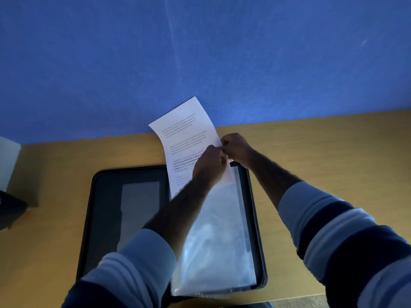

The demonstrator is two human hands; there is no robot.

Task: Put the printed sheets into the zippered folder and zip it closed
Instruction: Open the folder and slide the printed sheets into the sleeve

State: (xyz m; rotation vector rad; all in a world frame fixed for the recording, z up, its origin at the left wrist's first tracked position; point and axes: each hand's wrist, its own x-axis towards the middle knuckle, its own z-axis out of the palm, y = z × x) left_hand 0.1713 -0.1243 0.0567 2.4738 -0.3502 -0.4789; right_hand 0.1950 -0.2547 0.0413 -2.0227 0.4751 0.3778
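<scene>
A black zippered folder (pixel 106 207) lies open and flat on the wooden desk. A clear plastic sleeve (pixel 218 241) rests over its right half. A white printed sheet (pixel 184 134) stands curved above the folder, its lower end at the sleeve's top opening. My left hand (pixel 209 167) pinches the sheet's right edge near its middle. My right hand (pixel 235 147) is closed on the same edge right beside it, at the sleeve's top. How far the sheet reaches into the sleeve is hidden by my left arm.
The wooden desk (pixel 322 147) runs up to a blue wall (pixel 200 52) just behind the sheet. A white box (pixel 9 165) and a dark object (pixel 11 212) sit at the desk's left edge. The desk's near edge lies just under the folder.
</scene>
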